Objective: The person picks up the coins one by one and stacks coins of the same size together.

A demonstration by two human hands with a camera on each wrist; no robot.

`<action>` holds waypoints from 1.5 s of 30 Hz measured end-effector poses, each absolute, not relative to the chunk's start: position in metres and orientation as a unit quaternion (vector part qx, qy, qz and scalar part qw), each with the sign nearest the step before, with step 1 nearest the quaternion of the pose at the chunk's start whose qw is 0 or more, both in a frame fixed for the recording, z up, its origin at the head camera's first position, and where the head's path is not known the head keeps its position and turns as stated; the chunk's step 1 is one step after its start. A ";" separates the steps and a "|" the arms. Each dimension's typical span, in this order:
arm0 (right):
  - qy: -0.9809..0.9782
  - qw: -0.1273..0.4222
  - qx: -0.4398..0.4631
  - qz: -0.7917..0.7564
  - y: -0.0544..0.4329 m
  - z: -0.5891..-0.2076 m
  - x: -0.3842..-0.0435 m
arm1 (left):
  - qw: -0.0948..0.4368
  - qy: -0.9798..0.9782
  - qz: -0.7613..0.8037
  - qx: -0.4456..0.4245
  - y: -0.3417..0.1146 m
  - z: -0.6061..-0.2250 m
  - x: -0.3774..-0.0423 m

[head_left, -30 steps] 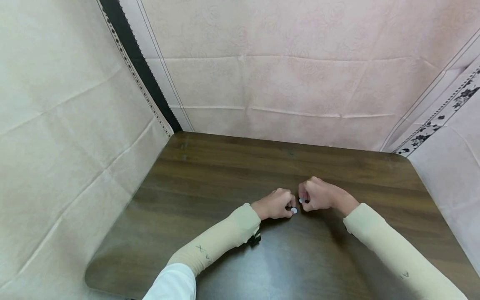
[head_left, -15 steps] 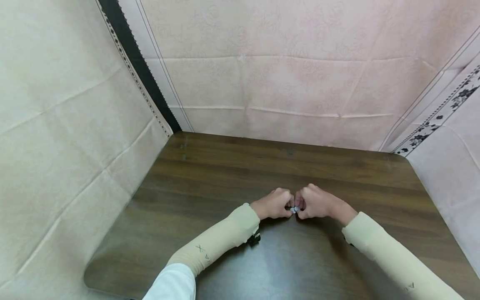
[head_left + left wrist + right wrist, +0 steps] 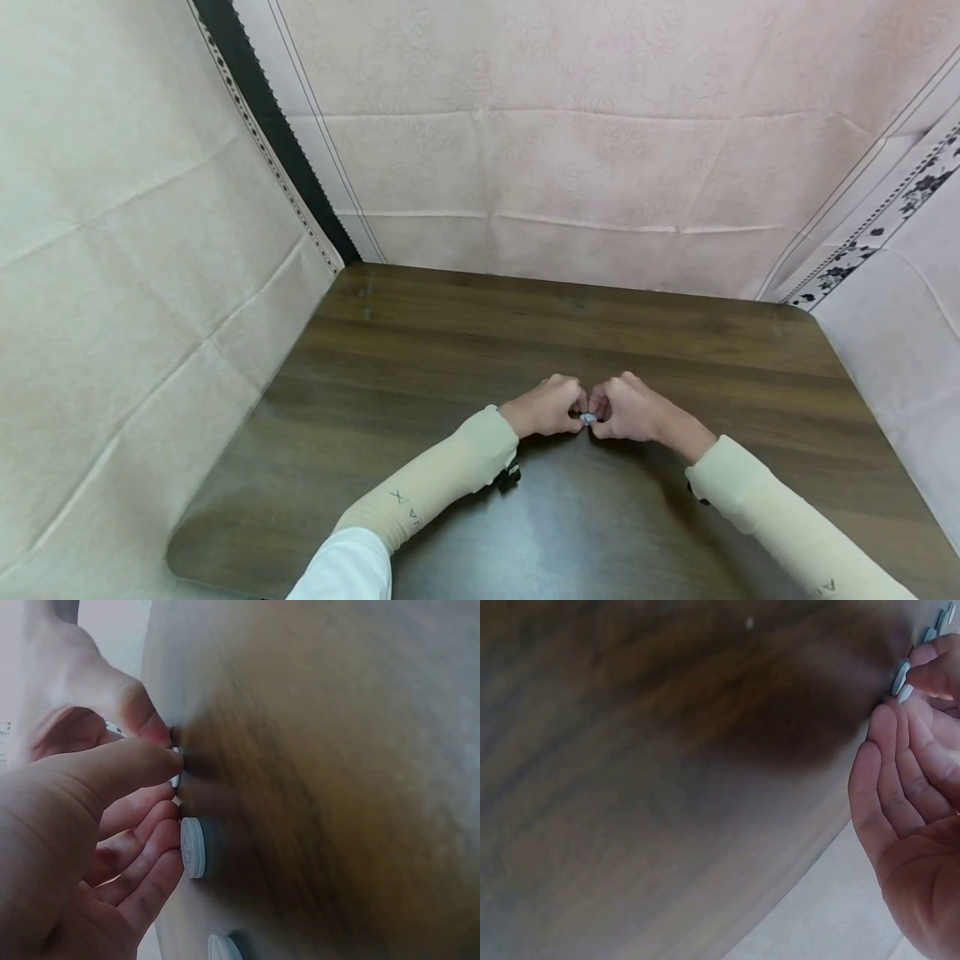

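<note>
Both hands meet low over the dark wooden table (image 3: 420, 358), fingertips almost touching. My left hand (image 3: 547, 407) pinches a small white disc (image 3: 177, 769) between thumb and fingers; only its edge shows in the left wrist view. From the other side my right hand (image 3: 632, 408) pinches another small pale disc (image 3: 592, 418), brought right up against the left one. In the left wrist view a rimmed white disc (image 3: 193, 847) lies by the left hand's lower fingers, with one more white disc (image 3: 223, 947) farther down. The head view hides these two behind the left hand.
Upper right in the right wrist view, more pale discs (image 3: 946, 616) show beyond the fingertips. Pale cloth (image 3: 570, 167) hangs behind the table and at both sides. Beige sleeves cover both forearms, a small black device (image 3: 508, 477) under the left one.
My right hand has come left and slightly toward me, bringing its disc from a small gap away up against the left hand's disc. The left hand has stayed almost still.
</note>
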State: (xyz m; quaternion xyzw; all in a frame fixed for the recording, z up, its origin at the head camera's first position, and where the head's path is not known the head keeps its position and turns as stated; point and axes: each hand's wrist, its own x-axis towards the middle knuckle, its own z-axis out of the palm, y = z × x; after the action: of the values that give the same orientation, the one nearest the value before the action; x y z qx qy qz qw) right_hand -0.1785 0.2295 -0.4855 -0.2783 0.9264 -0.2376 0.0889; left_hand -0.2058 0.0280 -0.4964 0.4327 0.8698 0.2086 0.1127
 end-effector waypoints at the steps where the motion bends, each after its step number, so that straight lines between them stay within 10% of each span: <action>1: 0.927 0.087 -0.276 -0.238 0.229 -0.486 -0.178 | 0.112 0.870 0.208 0.433 0.028 -0.496 -0.206; 45: 0.918 0.063 -0.304 -0.247 0.231 -0.491 -0.173 | 0.092 0.865 0.208 0.447 0.024 -0.502 -0.212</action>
State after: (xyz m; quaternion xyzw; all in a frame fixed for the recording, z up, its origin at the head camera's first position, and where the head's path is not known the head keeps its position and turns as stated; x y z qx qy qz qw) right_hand -0.1728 0.2309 -0.4910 -0.3043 0.9178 -0.2471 0.0631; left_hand -0.2121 0.0237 -0.5025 0.4471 0.8651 0.2079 0.0917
